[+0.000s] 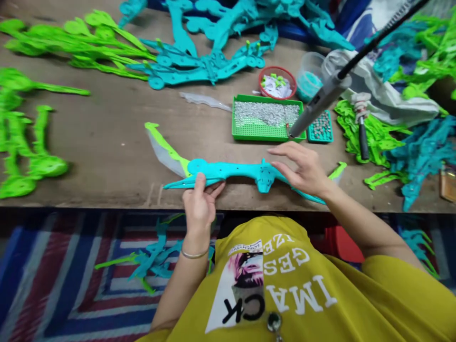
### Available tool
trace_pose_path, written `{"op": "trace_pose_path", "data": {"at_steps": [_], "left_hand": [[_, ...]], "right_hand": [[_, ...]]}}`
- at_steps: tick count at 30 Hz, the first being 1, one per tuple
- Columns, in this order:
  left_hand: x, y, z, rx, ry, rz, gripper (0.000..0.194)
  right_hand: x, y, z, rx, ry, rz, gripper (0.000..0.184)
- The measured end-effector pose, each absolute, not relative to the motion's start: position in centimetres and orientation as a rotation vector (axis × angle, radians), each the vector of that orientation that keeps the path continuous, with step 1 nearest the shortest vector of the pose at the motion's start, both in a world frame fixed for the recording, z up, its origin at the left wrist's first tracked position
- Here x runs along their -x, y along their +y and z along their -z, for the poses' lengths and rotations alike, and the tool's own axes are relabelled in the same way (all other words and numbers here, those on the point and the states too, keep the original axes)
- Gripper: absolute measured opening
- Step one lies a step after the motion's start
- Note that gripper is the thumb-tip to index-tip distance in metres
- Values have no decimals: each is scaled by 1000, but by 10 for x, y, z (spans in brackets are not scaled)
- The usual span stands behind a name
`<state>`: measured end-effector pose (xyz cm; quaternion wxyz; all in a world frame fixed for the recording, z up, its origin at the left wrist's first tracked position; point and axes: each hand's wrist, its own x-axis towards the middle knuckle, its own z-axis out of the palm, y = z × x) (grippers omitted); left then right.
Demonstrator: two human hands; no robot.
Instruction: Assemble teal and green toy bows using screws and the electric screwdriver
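Note:
A turquoise plastic toy bow (231, 169) lies across the near part of the table, with a lime-green and clear blade-like limb (167, 151) at its left end. My left hand (200, 202) grips its left part, thumb on top and fingers underneath. Over the bow's right part is my right hand (302, 168), its thumb and fingers apart with nothing visible between them; it hides some of the bow. Just beyond that hand, a grey electric screwdriver (317, 107) leans with its lower end at a green tray (260, 134) of small silvery screws.
Right of the tray stands a small teal tray (320, 128) of metal parts. Behind are a red bowl (277, 70) and a clear tub (309, 71). Turquoise bows (213, 66) and green pieces (46, 42) crowd the far side. A black-handled tool (363, 137) rests on green parts at right.

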<state>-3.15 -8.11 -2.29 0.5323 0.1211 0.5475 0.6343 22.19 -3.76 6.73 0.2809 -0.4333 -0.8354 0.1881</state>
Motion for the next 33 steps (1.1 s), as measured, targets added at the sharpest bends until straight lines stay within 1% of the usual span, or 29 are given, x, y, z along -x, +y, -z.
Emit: {"op": "trace_pose_path", "data": {"at_steps": [2,4,5,7,9,11,15,18,20,22,25,27,29,30,31,33], "left_hand": [[33,-75,20,-306,1379,-1544,46],[34,-68,17,-332,1430,-1561,45],[34,-64,15,-348,1451,-1563,43],[34,-57,11,-383,1485,-1542,38],[34,-53,6,-409,1516,-1517,35],[32,-52,2,-438,1540,-1514,36],[33,-55,-6,-499,1531,-1551,45],[35,-60,-9,-573,1482,-1571,55],[36,-65,-8,-625,1472,-1566,57],[36,-71,-7,-657,1495,-1522,52],[39,-85,-5,-764,1566,-1382,44],[45,-94,-7,-958,1686,-1346,34],[55,-97,-13,-1252,1851,-1423,27],[61,-95,-18,-1424,1925,-1488,26],[69,-91,-24,-1591,1966,-1526,30],[84,-77,-36,-1874,1962,-1452,44]], "right_hand": [[-263,-73,-64,1285,-2179,-270,33],[-293,-105,-51,1337,-2213,-61,44],[-304,-118,-43,1366,-2243,15,47],[-317,-135,-27,1435,-2255,107,44],[-321,-141,-16,1509,-2230,136,35],[-318,-138,-12,1541,-2213,162,28],[-308,-123,-20,1487,-2196,218,22],[-307,-111,-31,1543,-2161,140,12],[-309,-103,-39,1578,-2159,85,12],[-312,-95,-48,1565,-2183,41,13],[-316,-86,-60,1514,-2221,-7,9],[-318,-83,-66,1451,-2239,14,7],[-320,-81,-69,1374,-2256,70,10],[-321,-80,-68,1339,-2270,92,13],[-323,-79,-67,1318,-2279,117,17],[-325,-78,-64,1277,-2281,148,21]]}}
